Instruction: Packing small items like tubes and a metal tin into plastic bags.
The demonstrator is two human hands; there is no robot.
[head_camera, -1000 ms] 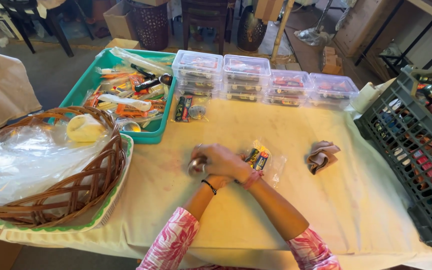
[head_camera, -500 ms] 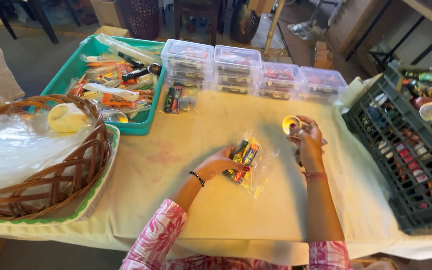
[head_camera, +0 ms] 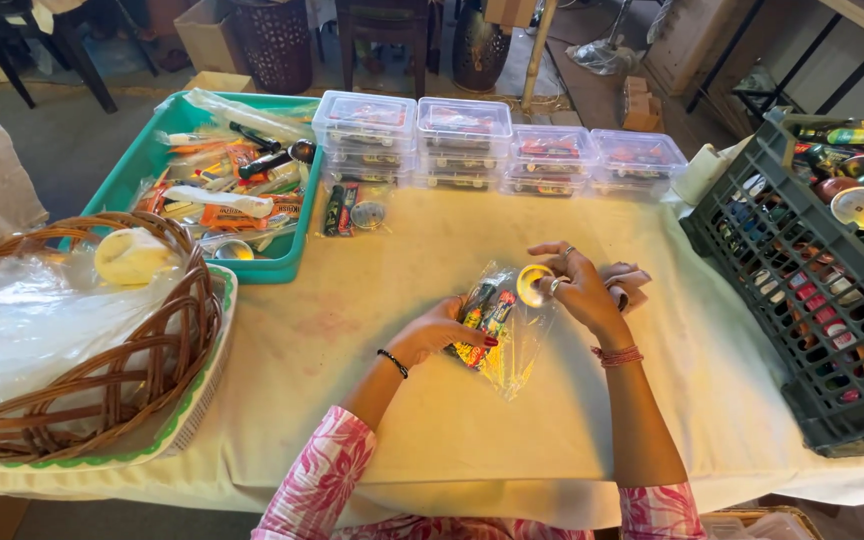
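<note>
A table (head_camera: 372,420) under a cream cloth fills most of the view, with a grey floor, dark chair legs and cardboard boxes beyond its far edge. On the right stands a dark crate (head_camera: 802,330) full of small pots and round tins. At the left a wicker basket (head_camera: 82,390) holds crumpled clear plastic and sits on a green-rimmed tray. Behind it a teal tray (head_camera: 152,160) carries packets and wrapped sticks. Four clear lidded boxes (head_camera: 492,145) line the far edge, and a small dark packet lies in front of them.

Half a second ago the right hand held the ring out to the right, apart from the bag; it has since come in to the bag's mouth. The left hand has stayed on the bag, which lies at about the same place.

The left hand (head_camera: 442,333) lies palm down, fingers closed on the near edge of the clear bag (head_camera: 507,345), pinning it flat at the table's middle; colourful packets show inside. The right hand (head_camera: 582,290) is raised just above the bag's top end, wrist bent, pinching a small yellow ring (head_camera: 534,284) between thumb and fingers.
</note>
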